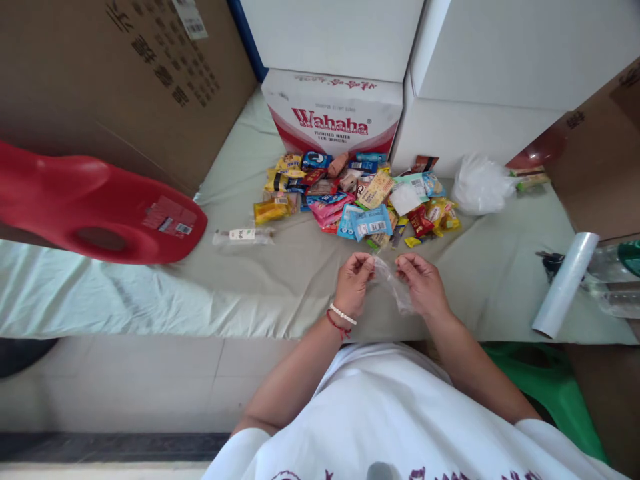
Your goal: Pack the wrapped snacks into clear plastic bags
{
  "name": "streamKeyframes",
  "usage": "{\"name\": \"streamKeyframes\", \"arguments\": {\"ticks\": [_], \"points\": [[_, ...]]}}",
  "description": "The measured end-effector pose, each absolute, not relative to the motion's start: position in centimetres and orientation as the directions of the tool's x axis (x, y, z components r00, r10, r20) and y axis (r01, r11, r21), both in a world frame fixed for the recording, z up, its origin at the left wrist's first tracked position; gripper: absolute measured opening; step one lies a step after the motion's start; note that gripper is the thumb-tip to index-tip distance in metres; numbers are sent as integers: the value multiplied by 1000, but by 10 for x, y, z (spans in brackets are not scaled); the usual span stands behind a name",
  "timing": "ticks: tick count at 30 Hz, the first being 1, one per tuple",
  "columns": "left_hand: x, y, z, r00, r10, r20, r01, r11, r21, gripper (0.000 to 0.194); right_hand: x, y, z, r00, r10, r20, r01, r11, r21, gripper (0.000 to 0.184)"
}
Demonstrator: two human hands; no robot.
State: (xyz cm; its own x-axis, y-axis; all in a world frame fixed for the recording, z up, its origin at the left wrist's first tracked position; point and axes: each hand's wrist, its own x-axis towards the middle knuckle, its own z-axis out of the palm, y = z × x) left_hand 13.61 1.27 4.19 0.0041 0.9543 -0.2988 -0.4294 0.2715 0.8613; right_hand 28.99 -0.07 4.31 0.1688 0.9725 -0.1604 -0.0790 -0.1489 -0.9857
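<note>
In the head view, I see the left hand [354, 283] pinching a limp strip of clear plastic [395, 285] between thumb and fingers. The film is crinkled, and it hangs in the gap between the two hands, above the near edge of the cloth. The right hand [425, 287] has its thumb and fingertips drawn together just beside the strip; whether any film is caught there, I can't tell. A bracelet of pale beads [344, 313] and a knotted red cord [339, 325] circle the left wrist.

Right beyond the fingers spreads a heap of snack packets [371, 222], glossy, puffed and crimped at the ends. A long, flat clear packet [243, 235] lies apart at the left, near a big red plastic container [150, 207], smooth and rounded, with an oval hole through it. Behind the heap stands a boxy printed carton [330, 123]. To the right sit a crumpled, cloudy white bag [484, 187] and, tilted, a smooth, shiny cylindrical roll [565, 287]. Beneath it all, the pale green cloth [290, 287] shows soft wrinkles.
</note>
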Motion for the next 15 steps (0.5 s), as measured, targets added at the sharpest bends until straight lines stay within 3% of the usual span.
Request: {"name": "streamKeyframes", "arguments": {"ticks": [8, 15], "points": [[135, 8, 35, -51, 977, -206, -294, 182, 938, 35, 276, -3, 53, 44, 991, -129, -51, -126, -991, 24], [122, 2, 40, -3, 934, -357, -573, 291, 766, 40, 278, 0, 58, 277, 937, -215, -303, -127, -944, 36]]}}
